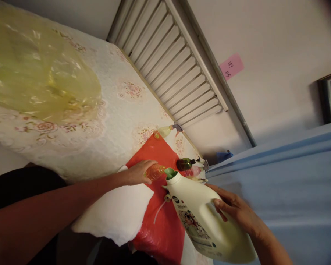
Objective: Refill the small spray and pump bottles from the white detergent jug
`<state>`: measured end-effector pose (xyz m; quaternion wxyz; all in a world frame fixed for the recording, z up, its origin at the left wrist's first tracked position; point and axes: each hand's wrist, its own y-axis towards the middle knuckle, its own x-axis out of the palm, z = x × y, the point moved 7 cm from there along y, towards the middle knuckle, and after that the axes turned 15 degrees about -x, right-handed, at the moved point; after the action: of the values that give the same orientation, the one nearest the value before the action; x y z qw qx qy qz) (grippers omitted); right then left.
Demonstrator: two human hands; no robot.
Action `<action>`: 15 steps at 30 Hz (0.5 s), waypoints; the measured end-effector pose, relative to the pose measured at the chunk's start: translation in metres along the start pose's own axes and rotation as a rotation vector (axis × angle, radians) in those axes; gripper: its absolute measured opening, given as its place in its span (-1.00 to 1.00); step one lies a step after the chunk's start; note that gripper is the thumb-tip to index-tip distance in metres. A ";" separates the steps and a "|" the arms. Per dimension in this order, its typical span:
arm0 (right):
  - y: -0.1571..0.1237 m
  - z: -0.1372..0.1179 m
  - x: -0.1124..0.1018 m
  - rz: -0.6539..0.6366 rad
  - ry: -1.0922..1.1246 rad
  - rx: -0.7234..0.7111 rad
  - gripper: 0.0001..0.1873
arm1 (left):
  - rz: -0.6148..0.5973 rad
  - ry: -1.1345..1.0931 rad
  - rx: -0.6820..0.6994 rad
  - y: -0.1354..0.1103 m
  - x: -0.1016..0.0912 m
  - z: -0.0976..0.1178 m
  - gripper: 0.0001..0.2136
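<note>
Red sheet [172, 232]: plain red, by my eye. Over it: small bottle [154, 172], showing orange; large jug [206, 213], pale cream-green, spout [170, 173] mint green, label [193, 225] multicoloured. Overlapping it: cloth [118, 213], white. Beneath it: tablecloth [110, 143], pale ground, sprays of pink roses. At its edges: pump bottle [184, 164], dark green; spray bottle [164, 131], yellow-tinted, head [178, 128] grey and orange. Apart from it: bag [44, 70], yellow-green; note [231, 66], pink, black writing; curtain [281, 176], pale blue.
</note>
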<state>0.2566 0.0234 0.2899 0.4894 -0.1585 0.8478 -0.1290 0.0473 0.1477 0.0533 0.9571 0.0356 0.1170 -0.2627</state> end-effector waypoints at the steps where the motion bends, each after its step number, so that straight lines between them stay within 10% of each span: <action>1: 0.000 0.000 0.000 -0.002 -0.002 0.000 -0.26 | 0.000 -0.004 -0.002 0.000 0.000 0.000 -0.27; 15: 0.002 -0.003 0.002 -0.018 0.034 -0.006 -0.26 | 0.011 -0.019 0.019 0.003 0.003 -0.007 -0.26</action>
<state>0.2529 0.0247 0.2892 0.4733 -0.1654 0.8549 -0.1332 0.0495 0.1499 0.0461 0.9592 0.0427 0.1054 -0.2590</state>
